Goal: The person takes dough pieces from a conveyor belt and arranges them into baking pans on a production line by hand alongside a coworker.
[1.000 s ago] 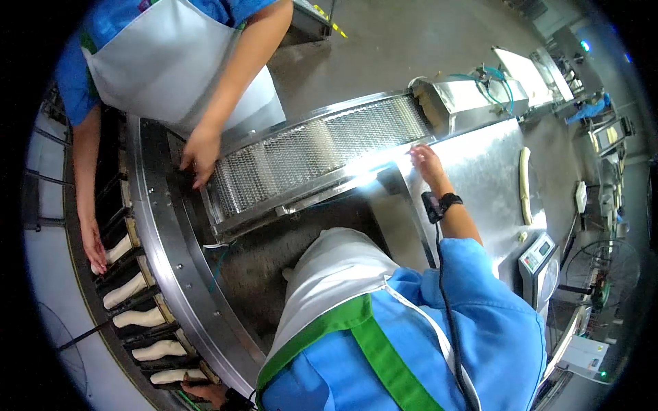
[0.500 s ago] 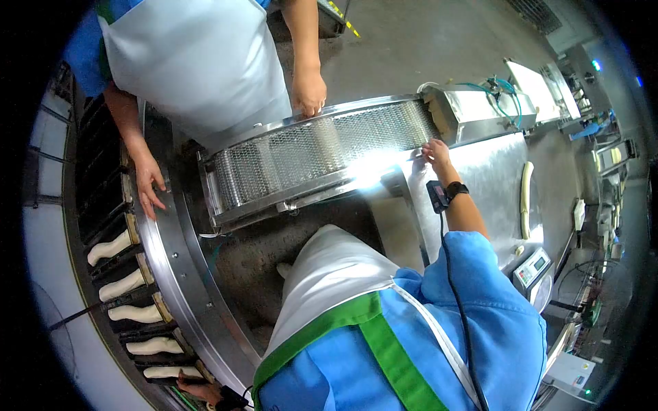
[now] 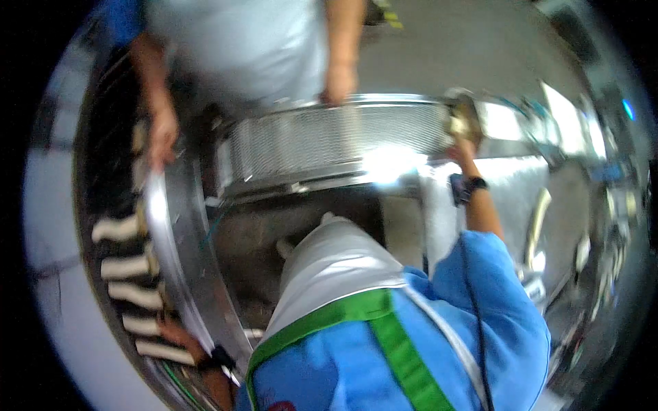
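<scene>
Head view, blurred: a pale, smooth, dough-like strip (image 3: pixel 142 325), second from bottom in its row, is now within grasp, its right end apparently touched by the left hand (image 3: pixel 179 333), shifted up from the lowest strip (image 3: pixel 164 352); finger closure cannot be told. The right hand (image 3: pixel 463 149) has been moved to the right end of the silver wire-mesh conveyor (image 3: pixel 295 142), grip likewise unclear.

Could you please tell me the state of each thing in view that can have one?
Pale pieces: lying in a row, apart.
Mesh belt: flat; running or stopped, cannot tell.
Long pale piece: lying, slightly curved.
White apron: worn, creased.
Left hand: by the row, grip unclear.
Right hand: by the belt's end, blurred.
</scene>
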`<state>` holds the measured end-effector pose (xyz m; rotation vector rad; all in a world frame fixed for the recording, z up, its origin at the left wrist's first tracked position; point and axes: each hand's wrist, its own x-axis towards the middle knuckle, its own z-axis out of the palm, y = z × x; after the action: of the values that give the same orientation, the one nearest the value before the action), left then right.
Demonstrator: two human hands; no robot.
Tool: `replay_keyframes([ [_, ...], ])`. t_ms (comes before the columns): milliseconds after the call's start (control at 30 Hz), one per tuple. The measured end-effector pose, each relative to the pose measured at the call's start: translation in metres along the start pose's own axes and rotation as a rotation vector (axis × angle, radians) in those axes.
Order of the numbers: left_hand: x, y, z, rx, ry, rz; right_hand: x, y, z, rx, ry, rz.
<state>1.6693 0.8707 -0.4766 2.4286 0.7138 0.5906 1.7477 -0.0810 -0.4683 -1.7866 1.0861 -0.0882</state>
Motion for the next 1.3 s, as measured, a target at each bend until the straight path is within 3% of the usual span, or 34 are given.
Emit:
replay_keyframes([
  [67,-0.018,0.079,0.003,0.586,-0.128,-0.007,0.014,0.02,-0.007,-0.526,-0.078,-0.379],
  [167,-0.029,0.153,0.013,0.91,-0.295,-0.131,0.033,0.021,0.007,-0.716,-0.105,-0.529],
  [200,-0.027,0.171,0.016,0.924,-0.343,-0.159,0.038,0.018,0.015,-0.736,-0.106,-0.526],
  [267,-0.049,0.161,0.013,0.846,-0.12,0.021,0.046,0.017,0.021,-0.749,-0.097,-0.512],
  [367,-0.042,0.154,0.016,0.667,-0.222,-0.166,0.065,0.017,0.025,-0.672,-0.068,-0.434],
  [667,-0.046,0.101,0.033,0.54,-0.254,-0.16,0.114,0.023,0.051,-0.31,0.021,-0.264],
  [733,-0.033,0.113,0.032,0.371,-0.118,-0.281,0.128,0.036,0.062,-0.209,0.008,-0.245],
  [767,-0.025,0.085,0.044,0.355,-0.091,-0.149,0.135,0.042,0.07,-0.212,-0.021,-0.278],
  [800,-0.015,0.059,0.055,0.336,-0.061,-0.019,0.136,0.043,0.077,-0.327,-0.072,-0.381],
  [833,-0.011,0.125,0.047,0.244,-0.035,-0.092,0.13,0.045,0.081,-1.0,-0.09,-1.017],
  [867,-0.005,0.132,0.058,0.204,-0.086,-0.055,0.12,0.038,0.08,-1.01,-0.067,-1.008],
  [933,0.024,0.129,0.085,0.132,-0.162,0.187,0.085,0.01,0.075,-1.08,-0.153,-0.789],
  [1000,0.047,0.162,0.096,0.173,-0.295,0.083,0.051,-0.021,0.091,-1.106,-0.185,-0.68],
  [1067,0.076,0.108,0.142,0.256,-0.204,0.414,0.017,-0.051,0.12,0.379,-0.05,0.262],
  [1100,0.085,0.118,0.14,0.246,-0.21,0.413,0.01,-0.055,0.122,0.374,-0.04,0.259],
  [1167,0.108,0.138,0.134,0.324,-0.18,0.348,-0.003,-0.056,0.128,-0.226,-0.091,-0.147],
  [1233,0.141,0.055,0.167,-0.32,-0.345,0.175,-0.006,-0.049,0.122,-0.827,-0.106,-0.536],
  [1300,0.154,0.072,0.157,-0.081,-0.331,0.112,0.016,-0.022,0.122,-1.336,0.049,-0.75],
])
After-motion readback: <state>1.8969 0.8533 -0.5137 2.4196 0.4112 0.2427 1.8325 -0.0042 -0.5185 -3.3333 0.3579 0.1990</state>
